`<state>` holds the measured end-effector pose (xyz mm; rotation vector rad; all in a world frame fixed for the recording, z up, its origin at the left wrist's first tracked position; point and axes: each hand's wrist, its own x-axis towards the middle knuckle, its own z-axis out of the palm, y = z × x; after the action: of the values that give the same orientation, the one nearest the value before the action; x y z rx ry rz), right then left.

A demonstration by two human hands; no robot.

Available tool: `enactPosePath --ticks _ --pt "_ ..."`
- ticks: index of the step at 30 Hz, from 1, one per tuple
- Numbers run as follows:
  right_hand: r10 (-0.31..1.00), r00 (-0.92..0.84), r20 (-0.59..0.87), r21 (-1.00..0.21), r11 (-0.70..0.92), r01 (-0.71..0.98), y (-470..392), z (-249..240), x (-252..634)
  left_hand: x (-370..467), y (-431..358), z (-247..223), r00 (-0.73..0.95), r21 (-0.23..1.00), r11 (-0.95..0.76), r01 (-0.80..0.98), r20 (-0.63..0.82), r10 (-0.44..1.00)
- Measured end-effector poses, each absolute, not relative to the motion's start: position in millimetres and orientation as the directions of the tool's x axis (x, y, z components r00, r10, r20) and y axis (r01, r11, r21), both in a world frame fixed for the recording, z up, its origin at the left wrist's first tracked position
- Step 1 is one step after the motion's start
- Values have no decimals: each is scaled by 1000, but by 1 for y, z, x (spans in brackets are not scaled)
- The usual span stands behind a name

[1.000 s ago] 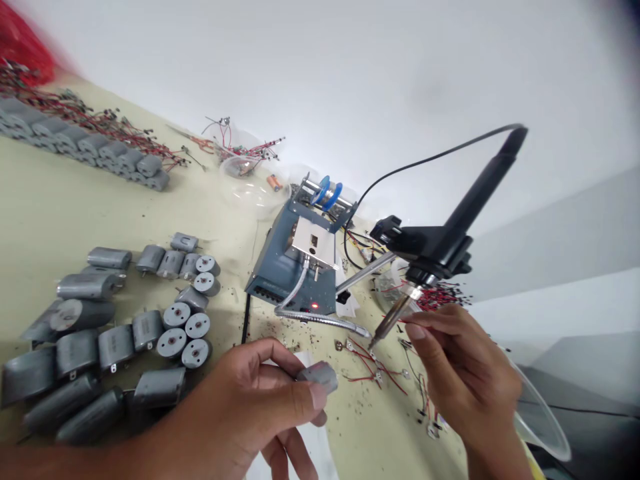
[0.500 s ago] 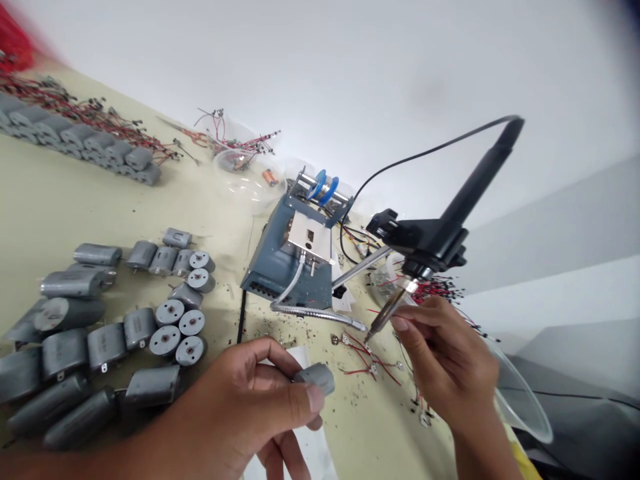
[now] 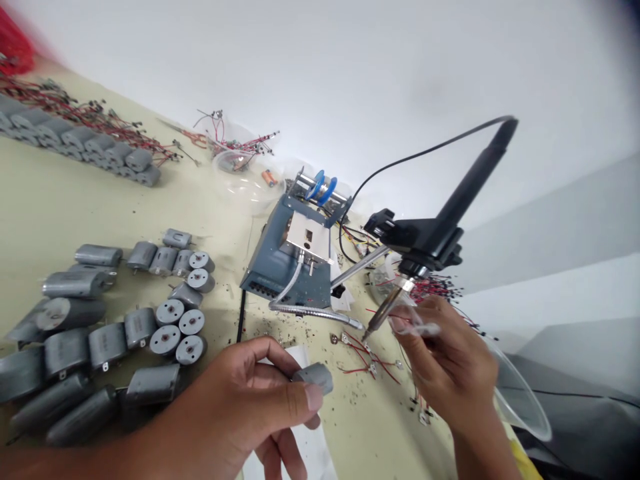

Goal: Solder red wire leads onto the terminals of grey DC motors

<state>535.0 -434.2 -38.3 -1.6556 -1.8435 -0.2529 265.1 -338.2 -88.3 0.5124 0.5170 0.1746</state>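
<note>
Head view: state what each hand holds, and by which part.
The left hand holds a grey motor by the sides of its casing. The right hand appears to pinch a thin red wire; haze blurs exactly where.

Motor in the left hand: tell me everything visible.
The motor is a gray, metallic-looking can with a rounded body, lying roughly sideways, slightly tilted. The left hand grips it, thumb across its near side. It appears held above a white sheet. The grip hides part of it; no wire shows on it.

Single head-worn view; faces forward, down; left hand (image 3: 255,403), right hand (image 3: 450,370) close; tabletop (image 3: 120,207) slants across
</note>
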Motion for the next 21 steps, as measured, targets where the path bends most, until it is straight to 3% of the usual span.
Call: enactPosePath --ticks 21 --pt "808 -45 588 -254 237 938 -432 -38 532 265 -336 -81 847 526 850 36 -467 253"
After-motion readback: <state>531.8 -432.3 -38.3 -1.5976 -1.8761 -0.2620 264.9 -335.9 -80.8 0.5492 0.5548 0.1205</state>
